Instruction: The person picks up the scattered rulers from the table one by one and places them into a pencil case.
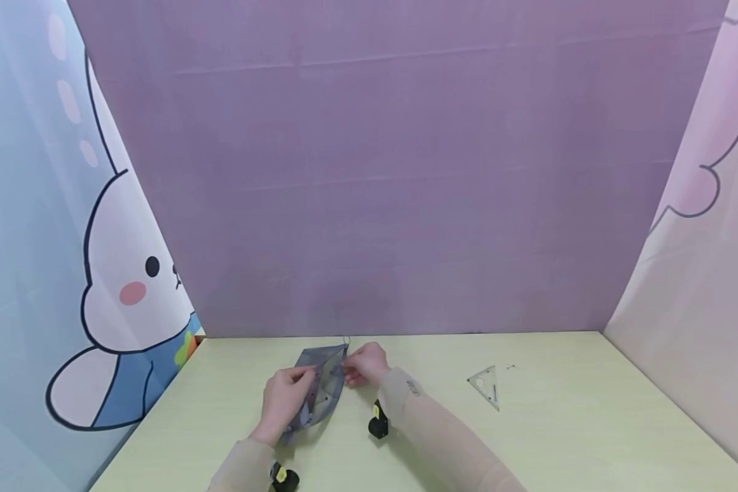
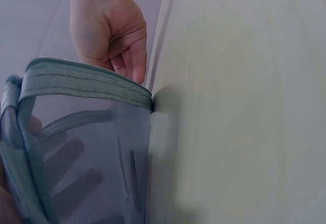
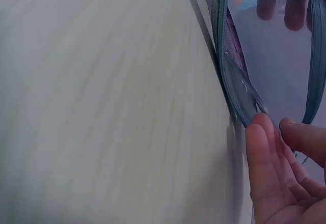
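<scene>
A grey mesh zip pouch is held up off the table, its mouth spread apart. My left hand pinches one side of its rim; through the mesh, the fingers show as dark shapes. At the far end of the mouth, my right hand has thumb and fingertips together on a thin clear plastic piece that reaches into the pouch. Its full shape is hidden. Some dark strips show through the mesh. To the right on the table lies a clear triangular set square.
Beyond the set square is a small thin crossed mark or object, too small to identify. The pale table meets a purple cloth backdrop behind the pouch. Printed curtains hang at the sides.
</scene>
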Tool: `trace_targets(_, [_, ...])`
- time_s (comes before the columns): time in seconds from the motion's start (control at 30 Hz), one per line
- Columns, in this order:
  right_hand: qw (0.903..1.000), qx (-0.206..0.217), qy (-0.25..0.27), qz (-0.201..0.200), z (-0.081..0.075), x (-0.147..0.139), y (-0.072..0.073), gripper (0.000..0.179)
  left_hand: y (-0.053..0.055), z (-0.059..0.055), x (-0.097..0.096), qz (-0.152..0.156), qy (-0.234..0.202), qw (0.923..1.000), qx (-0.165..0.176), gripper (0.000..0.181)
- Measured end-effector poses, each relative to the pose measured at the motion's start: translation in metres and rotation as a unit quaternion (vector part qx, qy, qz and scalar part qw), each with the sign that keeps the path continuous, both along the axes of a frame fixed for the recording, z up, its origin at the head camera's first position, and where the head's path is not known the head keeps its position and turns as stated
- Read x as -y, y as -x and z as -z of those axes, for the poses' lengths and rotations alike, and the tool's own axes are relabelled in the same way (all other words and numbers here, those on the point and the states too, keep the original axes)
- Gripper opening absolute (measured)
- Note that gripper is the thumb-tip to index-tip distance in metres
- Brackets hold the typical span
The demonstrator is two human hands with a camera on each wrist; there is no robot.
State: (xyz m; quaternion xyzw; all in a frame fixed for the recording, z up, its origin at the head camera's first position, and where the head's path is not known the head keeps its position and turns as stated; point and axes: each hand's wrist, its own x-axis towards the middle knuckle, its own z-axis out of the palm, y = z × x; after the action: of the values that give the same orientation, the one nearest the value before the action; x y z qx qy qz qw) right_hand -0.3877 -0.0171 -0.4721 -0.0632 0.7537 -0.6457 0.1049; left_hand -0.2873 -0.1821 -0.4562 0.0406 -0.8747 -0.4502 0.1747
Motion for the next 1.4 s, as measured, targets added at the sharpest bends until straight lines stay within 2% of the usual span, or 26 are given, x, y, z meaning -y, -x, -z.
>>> trace_targets(0.33, [1.0, -0.003, -0.005, 0.004, -0.003, 0.007, -0.005, 0.009, -0.001, -0.002, -0.002, -0.004, -0.007, 1.0, -0.003, 0.023])
trace_targets(0.7, [0.9999, 0.011, -0.001, 0.006, -0.008, 0.01, -0.008, 0.014, 0.0, -0.002, -0.002, -0.004, 0.006, 0.9999, -0.012, 0.022])
trace_targets(0.83, [0.9998, 0.015, -0.001, -0.016, -0.01, 0.009, -0.01, 0.018, 0.0, -0.002, -0.001, -0.004, 0.005, 1.0, -0.005, 0.022])
trace_targets(1.1, [0.996, 0.013, -0.012, -0.087, -0.014, 0.002, -0.01, 0.021, -0.002, -0.003, -0.001, -0.003, 0.002, 1.0, -0.002, 0.022])
trace_targets(1.4, [0.9927, 0.036, -0.033, -0.11, -0.02, -0.002, -0.012, 0.033, -0.002, -0.002, -0.003, 0.0, 0.001, 1.0, -0.001, 0.023])
